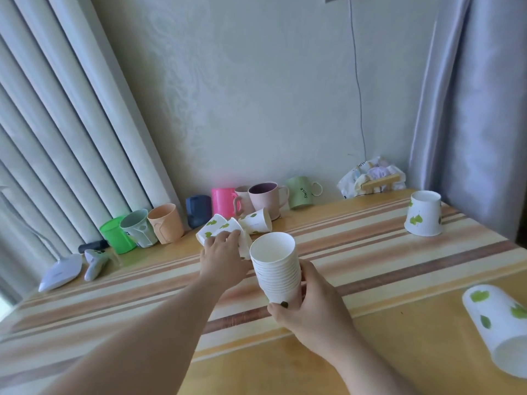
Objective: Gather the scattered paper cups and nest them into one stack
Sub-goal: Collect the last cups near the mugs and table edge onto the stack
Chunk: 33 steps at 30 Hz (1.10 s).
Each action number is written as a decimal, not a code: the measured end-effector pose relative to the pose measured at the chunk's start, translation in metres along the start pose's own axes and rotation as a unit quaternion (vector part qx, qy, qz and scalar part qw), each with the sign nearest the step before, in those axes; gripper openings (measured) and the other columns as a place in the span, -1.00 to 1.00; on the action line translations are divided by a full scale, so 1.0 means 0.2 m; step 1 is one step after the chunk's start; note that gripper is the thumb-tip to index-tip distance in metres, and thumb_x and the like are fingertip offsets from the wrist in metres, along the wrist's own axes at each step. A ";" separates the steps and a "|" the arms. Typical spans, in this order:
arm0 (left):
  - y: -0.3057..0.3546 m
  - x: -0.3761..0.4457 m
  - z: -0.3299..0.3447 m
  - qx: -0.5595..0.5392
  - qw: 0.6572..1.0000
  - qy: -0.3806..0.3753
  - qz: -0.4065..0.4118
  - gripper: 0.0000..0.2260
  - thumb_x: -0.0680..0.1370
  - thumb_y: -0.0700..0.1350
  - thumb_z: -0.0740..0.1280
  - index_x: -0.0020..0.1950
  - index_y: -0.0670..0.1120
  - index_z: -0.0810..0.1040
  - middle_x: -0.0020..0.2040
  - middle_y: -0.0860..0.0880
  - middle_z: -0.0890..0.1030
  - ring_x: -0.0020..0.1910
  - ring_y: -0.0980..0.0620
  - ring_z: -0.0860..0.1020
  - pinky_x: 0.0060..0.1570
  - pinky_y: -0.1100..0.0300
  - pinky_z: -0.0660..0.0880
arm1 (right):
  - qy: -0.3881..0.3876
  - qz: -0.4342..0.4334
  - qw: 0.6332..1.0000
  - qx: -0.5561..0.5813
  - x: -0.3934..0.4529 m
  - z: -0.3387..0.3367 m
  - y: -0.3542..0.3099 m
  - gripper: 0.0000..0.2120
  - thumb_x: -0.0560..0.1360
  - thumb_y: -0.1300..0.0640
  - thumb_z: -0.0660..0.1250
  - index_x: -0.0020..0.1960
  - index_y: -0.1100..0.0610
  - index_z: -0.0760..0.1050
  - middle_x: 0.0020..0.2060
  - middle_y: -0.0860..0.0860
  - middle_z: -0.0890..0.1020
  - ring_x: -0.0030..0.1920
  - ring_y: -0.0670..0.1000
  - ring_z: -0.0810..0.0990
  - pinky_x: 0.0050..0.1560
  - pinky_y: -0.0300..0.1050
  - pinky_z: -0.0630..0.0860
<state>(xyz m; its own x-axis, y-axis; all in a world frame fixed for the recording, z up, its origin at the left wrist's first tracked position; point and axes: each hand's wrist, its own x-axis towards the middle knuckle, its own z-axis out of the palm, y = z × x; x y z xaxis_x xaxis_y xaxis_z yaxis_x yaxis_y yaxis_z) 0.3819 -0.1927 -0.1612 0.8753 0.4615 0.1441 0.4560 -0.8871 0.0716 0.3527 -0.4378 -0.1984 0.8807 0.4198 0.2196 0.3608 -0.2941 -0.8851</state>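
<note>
My right hand [310,303] grips the nested stack [278,269] while my left hand [221,259], fingers spread, reaches the tipped cups [225,228]; next I must pinch one.

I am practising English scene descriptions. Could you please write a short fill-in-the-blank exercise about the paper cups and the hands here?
1. The right hand holds the stack of nested cups with its mouth facing ____.
2. The left hand reaches the cluster of tipped cups lying on their ____.
3. The far cup at the table's right stands ____ down.

Answers: up; sides; upside
</note>
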 end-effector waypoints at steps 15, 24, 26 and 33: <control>0.13 -0.30 -0.34 -0.712 0.701 0.019 -0.008 -0.61 0.48 0.03 0.53 0.26 -0.09 0.66 0.14 -0.12 0.79 0.17 -0.12 0.74 0.34 -0.16 0.60 | 0.001 0.012 1.000 -0.013 0.00 0.00 -0.01 -0.42 0.33 -0.21 0.56 0.28 -0.33 0.41 0.07 -0.28 0.67 0.07 -0.23 0.65 0.05 -0.05 0.66; 0.22 -0.49 -0.39 -0.749 0.658 0.010 0.076 -0.76 0.53 -0.10 0.44 0.19 -0.10 0.68 0.06 -0.08 0.79 0.08 -0.03 0.75 0.11 0.11 0.65 | 0.004 0.010 1.000 -0.018 0.00 0.01 -0.02 -0.46 0.36 -0.20 0.57 0.27 -0.30 0.43 0.05 -0.25 0.69 0.06 -0.20 0.65 0.05 0.00 0.67; 0.22 -0.50 -0.39 -0.696 0.710 0.016 0.104 -0.74 0.53 -0.11 0.48 0.20 -0.09 0.69 0.08 -0.06 0.80 0.10 0.00 0.75 0.11 0.16 0.66 | 0.003 0.010 1.000 -0.019 0.00 0.01 -0.02 -0.45 0.36 -0.20 0.57 0.27 -0.29 0.43 0.05 -0.24 0.69 0.05 -0.20 0.66 0.05 0.00 0.68; 0.16 -0.47 -0.26 -0.616 0.778 -0.052 0.112 -0.49 0.45 0.09 0.60 0.34 -0.08 0.65 0.28 -0.07 0.75 0.37 -0.10 0.65 0.44 -0.24 0.52 | -0.002 0.007 1.000 -0.017 -0.01 0.00 -0.02 -0.45 0.38 -0.18 0.59 0.28 -0.30 0.43 0.05 -0.26 0.69 0.05 -0.24 0.64 0.03 -0.07 0.67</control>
<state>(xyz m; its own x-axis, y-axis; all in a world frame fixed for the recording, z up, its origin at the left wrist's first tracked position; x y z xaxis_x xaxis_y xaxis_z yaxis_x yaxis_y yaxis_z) 0.3060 -0.2652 -0.1202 0.9481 0.2360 0.2133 -0.1541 -0.2458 0.9570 0.3499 -0.4365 -0.1950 0.8846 0.4183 0.2061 0.3588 -0.3282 -0.8738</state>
